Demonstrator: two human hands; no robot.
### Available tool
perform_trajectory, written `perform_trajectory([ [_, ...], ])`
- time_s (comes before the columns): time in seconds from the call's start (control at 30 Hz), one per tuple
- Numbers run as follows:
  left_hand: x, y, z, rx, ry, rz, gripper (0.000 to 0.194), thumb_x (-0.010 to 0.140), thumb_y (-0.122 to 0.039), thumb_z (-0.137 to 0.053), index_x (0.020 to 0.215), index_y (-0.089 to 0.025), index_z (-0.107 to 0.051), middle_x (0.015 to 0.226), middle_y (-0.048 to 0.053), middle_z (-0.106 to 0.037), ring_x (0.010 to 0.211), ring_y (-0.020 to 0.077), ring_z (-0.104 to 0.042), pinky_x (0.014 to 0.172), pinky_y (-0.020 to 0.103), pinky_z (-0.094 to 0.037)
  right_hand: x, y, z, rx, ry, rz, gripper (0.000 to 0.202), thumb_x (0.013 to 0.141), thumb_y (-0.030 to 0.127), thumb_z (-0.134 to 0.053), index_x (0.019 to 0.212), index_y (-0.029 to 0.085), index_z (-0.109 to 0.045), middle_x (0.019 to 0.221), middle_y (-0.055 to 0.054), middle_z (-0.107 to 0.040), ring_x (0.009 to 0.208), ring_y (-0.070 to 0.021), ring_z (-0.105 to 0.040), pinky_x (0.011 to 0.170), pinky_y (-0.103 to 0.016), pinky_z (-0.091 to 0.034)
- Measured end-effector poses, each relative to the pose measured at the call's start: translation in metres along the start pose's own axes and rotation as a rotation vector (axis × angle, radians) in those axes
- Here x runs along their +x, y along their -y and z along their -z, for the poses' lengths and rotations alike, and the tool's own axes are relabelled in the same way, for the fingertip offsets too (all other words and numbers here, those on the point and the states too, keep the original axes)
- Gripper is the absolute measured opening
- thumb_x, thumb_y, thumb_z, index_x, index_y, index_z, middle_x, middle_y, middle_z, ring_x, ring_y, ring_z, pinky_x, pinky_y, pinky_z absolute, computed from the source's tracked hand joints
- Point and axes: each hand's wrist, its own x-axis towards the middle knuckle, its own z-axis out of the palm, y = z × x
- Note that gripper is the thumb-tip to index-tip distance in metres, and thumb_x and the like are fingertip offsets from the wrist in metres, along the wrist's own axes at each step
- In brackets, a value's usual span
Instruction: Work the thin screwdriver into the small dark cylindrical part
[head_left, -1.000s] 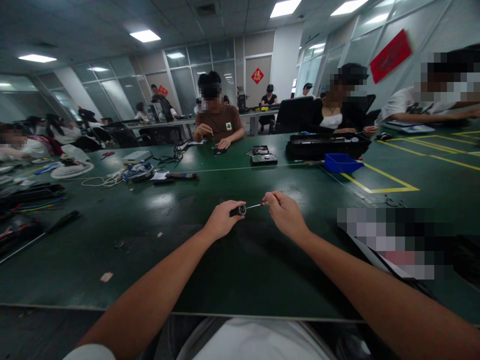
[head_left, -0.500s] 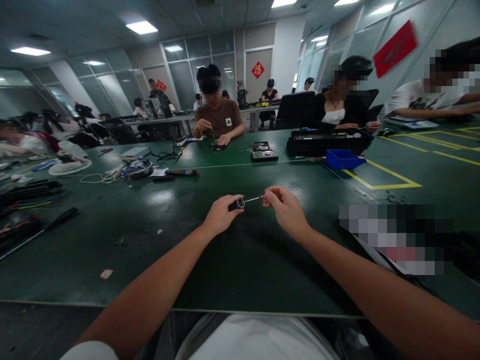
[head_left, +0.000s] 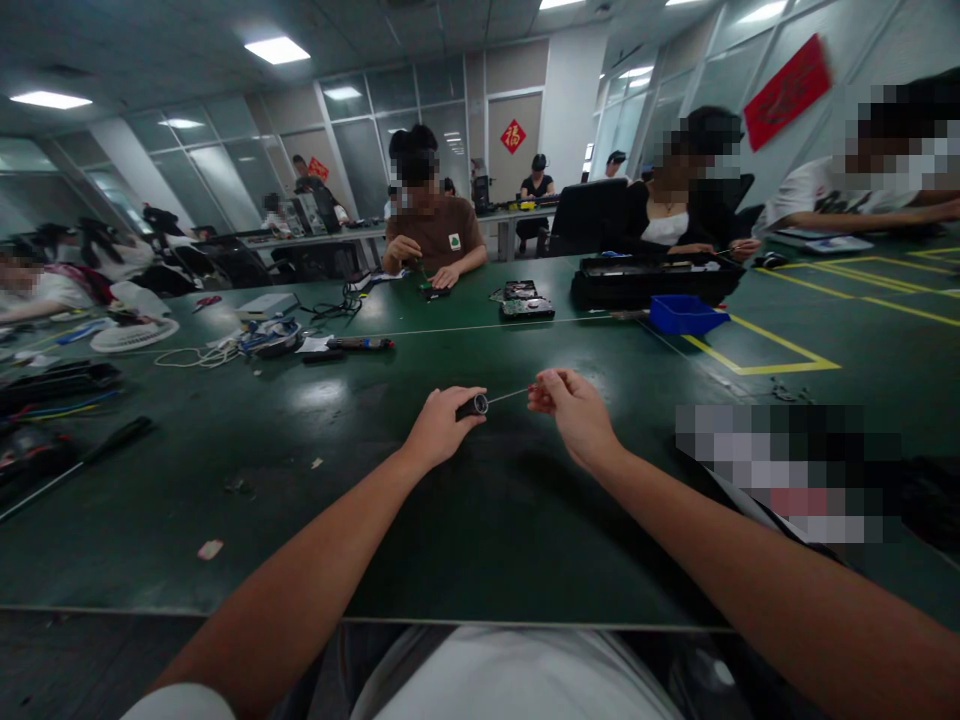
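My left hand (head_left: 437,428) is closed round a small black cylinder (head_left: 472,406), whose round, silver-rimmed end faces right. Fingers of my right hand (head_left: 574,412) pinch a screwdriver (head_left: 508,396) by its handle, which the fingertips now mostly cover. Its thin metal shaft points left, and the tip meets the rimmed end of the cylinder; whether it sits in a screw is too small to tell. Both hands are held above the green table (head_left: 487,540), near its middle.
Beyond my hands are a blue bin (head_left: 686,316), a long black casing (head_left: 652,284), an opened drive with a circuit board (head_left: 527,306) and a pen-shaped tool (head_left: 366,344). A long screwdriver (head_left: 120,438) lies left; a blurred-out item (head_left: 780,470) lies right. Co-workers sit opposite.
My right fingers have shifted round the screwdriver handle, hiding the red part that showed before. The left hand and cylinder stay nearly in place; the whole view has moved slightly.
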Motion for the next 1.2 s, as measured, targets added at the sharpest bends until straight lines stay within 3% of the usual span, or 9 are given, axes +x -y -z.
perform_trajectory([
  [0.27, -0.001, -0.006, 0.0, -0.016, 0.016, -0.001, 0.042, 0.087, -0.025, -0.07, 0.129, -0.025, -0.065, 0.125, 0.008, -0.068, 0.119, 0.0269, -0.059, 0.116, 0.054, -0.029, -0.006, 0.006, -0.001, -0.091, 0.063, 0.058, 0.032, 0.087, 0.054, -0.061, 0.091, 0.022, -0.063, 0.082, -0.004, -0.069, 0.072, -0.0174, -0.064, 0.069, -0.034, -0.053],
  [0.47, -0.002, -0.005, -0.001, -0.027, 0.003, -0.003, 0.043, 0.087, -0.025, -0.071, 0.129, -0.026, -0.065, 0.124, 0.007, -0.069, 0.116, 0.0268, -0.06, 0.115, 0.053, -0.032, -0.007, 0.011, -0.001, -0.099, 0.015, 0.058, 0.034, 0.086, 0.055, -0.063, 0.086, 0.021, -0.066, 0.078, -0.005, -0.07, 0.069, -0.0178, -0.064, 0.067, -0.034, -0.052],
  [0.63, -0.002, -0.003, -0.001, -0.027, -0.004, -0.003, 0.043, 0.087, -0.026, -0.071, 0.129, -0.026, -0.065, 0.124, 0.007, -0.069, 0.118, 0.0269, -0.06, 0.117, 0.055, -0.028, -0.01, 0.023, 0.003, -0.415, 0.049, 0.125, 0.042, 0.086, 0.059, -0.063, 0.069, 0.021, -0.065, 0.057, -0.002, -0.062, 0.053, -0.0162, -0.055, 0.056, -0.032, -0.042],
  [0.77, -0.002, -0.001, -0.001, -0.017, 0.007, 0.001, 0.043, 0.086, -0.026, -0.071, 0.129, -0.028, -0.065, 0.126, 0.006, -0.069, 0.121, 0.0273, -0.059, 0.119, 0.057, -0.023, -0.013, 0.023, 0.003, -0.394, 0.107, 0.192, 0.025, 0.091, 0.045, -0.058, 0.092, 0.022, -0.067, 0.07, -0.002, -0.068, 0.066, -0.019, -0.063, 0.063, -0.033, -0.046],
  [0.83, -0.002, 0.0, -0.001, -0.012, 0.014, 0.007, 0.043, 0.086, -0.025, -0.071, 0.129, -0.027, -0.065, 0.126, 0.006, -0.069, 0.121, 0.0273, -0.059, 0.119, 0.057, -0.022, -0.014, 0.022, 0.002, -0.351, 0.131, 0.204, 0.022, 0.092, 0.042, -0.056, 0.093, 0.023, -0.065, 0.076, -0.002, -0.068, 0.071, -0.0191, -0.064, 0.065, -0.033, -0.047],
  [1.0, -0.003, -0.003, -0.001, -0.007, 0.029, -0.005, 0.043, 0.087, -0.027, -0.071, 0.129, -0.028, -0.065, 0.127, 0.006, -0.068, 0.122, 0.0262, -0.059, 0.12, 0.056, -0.021, -0.016, 0.022, 0.001, -0.468, 0.105, 0.202, 0.041, 0.098, 0.053, -0.043, 0.084, 0.023, -0.066, 0.055, 0.002, -0.053, 0.053, -0.0167, -0.052, 0.055, -0.031, -0.039],
  [1.13, -0.003, -0.006, 0.001, 0.009, 0.034, 0.016, 0.043, 0.087, -0.026, -0.071, 0.129, -0.027, -0.065, 0.126, 0.005, -0.069, 0.121, 0.0256, -0.059, 0.119, 0.055, -0.023, -0.016, 0.018, 0.0, -0.421, 0.109, 0.213, 0.034, 0.098, 0.046, -0.044, 0.112, 0.022, -0.063, 0.067, 0.002, -0.058, 0.063, -0.0183, -0.057, 0.06, -0.032, -0.043],
  [1.2, -0.003, -0.005, 0.001, 0.014, 0.024, 0.026, 0.043, 0.087, -0.026, -0.071, 0.129, -0.027, -0.065, 0.126, 0.005, -0.069, 0.121, 0.0256, -0.06, 0.119, 0.055, -0.024, -0.015, 0.016, 0.001, -0.369, 0.162, 0.198, 0.035, 0.099, 0.047, -0.041, 0.116, 0.023, -0.06, 0.069, 0.002, -0.058, 0.067, -0.0188, -0.058, 0.063, -0.032, -0.045],
])
